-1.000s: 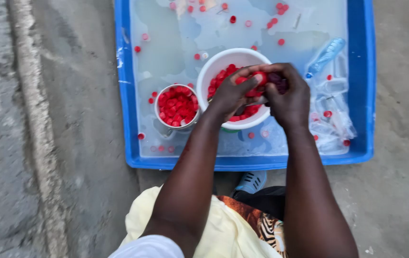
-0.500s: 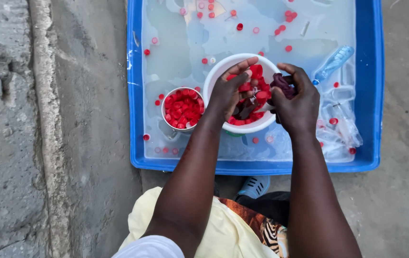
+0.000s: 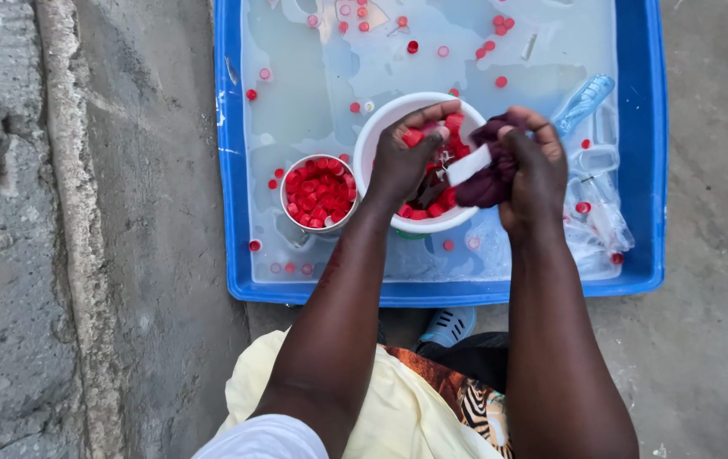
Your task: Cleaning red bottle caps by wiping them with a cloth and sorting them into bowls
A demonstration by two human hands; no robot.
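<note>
A big blue tub (image 3: 228, 170) full of water sits on the ground. The white bowl (image 3: 381, 127) stands in the middle of it. Far left of the bowl is a rough stone curb (image 3: 67, 212). Just left of the bowl stands a small cup (image 3: 286, 204) packed with red caps. More red caps (image 3: 500, 82) float in the water behind the bowl.

The left hand (image 3: 402, 157) is over the bowl. Its fingers are bent down over the red caps inside, touching them. I cannot tell if it is holding one.

The right hand (image 3: 534, 170) is at the right rim of the bowl. It is closed tight on a dark purple cloth (image 3: 487, 183), with a small white piece (image 3: 468, 165) sticking out toward the bowl.

Right of the bowl, clear plastic bottles (image 3: 585, 98) lie in the water.
</note>
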